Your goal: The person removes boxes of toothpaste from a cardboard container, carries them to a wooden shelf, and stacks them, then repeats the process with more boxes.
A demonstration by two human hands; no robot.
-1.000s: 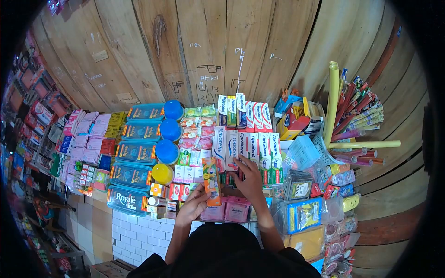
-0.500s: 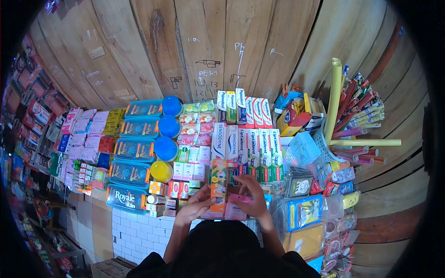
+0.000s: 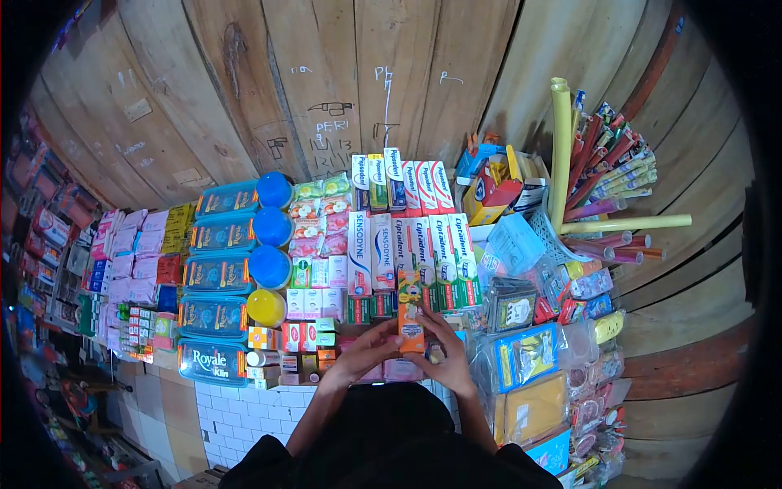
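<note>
A slim orange toothpaste box (image 3: 410, 318) with small coloured pictures stands roughly upright between my hands, over the near end of the toothpaste rows. My left hand (image 3: 365, 355) grips its lower left edge with thumb and fingers. On the other side, the fingers of my right hand (image 3: 446, 359) curl against the box's right edge. Just behind are Sensodyne boxes (image 3: 359, 254) and Ciptadent boxes (image 3: 444, 253). Pink packs (image 3: 402, 370) lie below my hands and are partly hidden.
Royale Klin packs (image 3: 213, 363), blue-lidded jars (image 3: 270, 267), a yellow-lidded jar (image 3: 265, 307) and soap boxes (image 3: 313, 303) fill the left. Pepsodent boxes (image 3: 428, 187) stand at the back by the plank wall (image 3: 326, 49). On the right are a basket (image 3: 544, 224) and bagged goods (image 3: 529, 407).
The orange toothpaste box has shifted right in view, and my right hand has closed in on its right edge. The whole view has turned slightly, with the shelf goods moving left.
</note>
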